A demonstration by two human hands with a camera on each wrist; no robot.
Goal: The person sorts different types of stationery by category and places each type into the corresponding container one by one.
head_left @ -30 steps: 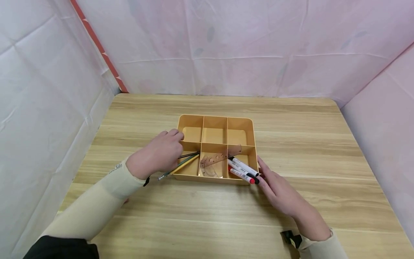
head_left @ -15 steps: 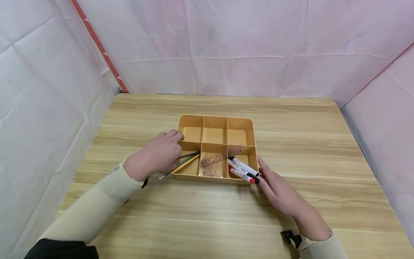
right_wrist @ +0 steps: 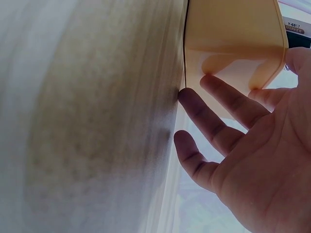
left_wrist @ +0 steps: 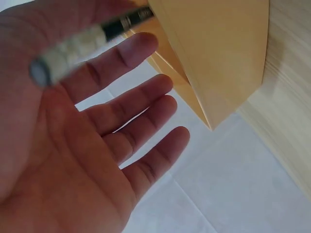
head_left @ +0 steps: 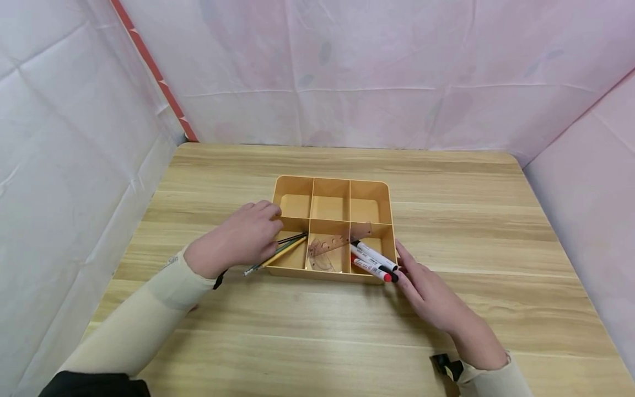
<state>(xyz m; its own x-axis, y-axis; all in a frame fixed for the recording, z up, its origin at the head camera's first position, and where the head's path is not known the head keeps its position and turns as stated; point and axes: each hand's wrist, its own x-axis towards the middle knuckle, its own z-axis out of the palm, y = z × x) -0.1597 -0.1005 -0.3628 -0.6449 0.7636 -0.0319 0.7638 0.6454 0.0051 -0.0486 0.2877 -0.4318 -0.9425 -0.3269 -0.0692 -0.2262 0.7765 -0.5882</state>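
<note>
A yellow-orange box with compartments (head_left: 342, 278) stands mid-table. At its left side is my left hand (head_left: 243, 237); in the left wrist view its four fingers are loosely extended by the box wall, with a pencil's pale end (left_wrist: 68, 56) crossing before the thumb side. Several pencils (head_left: 285, 252) lean out of the front left compartment. My right hand (head_left: 429, 292) touches the box's right wall with spread fingertips, its thumb beside the markers. Those white markers (head_left: 377, 256), with black and red caps, jut over the front right rim. A clear ruler (head_left: 334, 241) and protractor (head_left: 321, 260) lie at the front middle.
The three back compartments (head_left: 329, 207) hold nothing visible. Wood-grain table (head_left: 317, 336) surrounds the box. Pale cloth walls (head_left: 347, 71) rise behind and on both sides, with a red strip (head_left: 154, 69) at the back left corner.
My left hand and forearm have drifted slightly left and down beside the box. The right hand, the box and its contents stay put.
</note>
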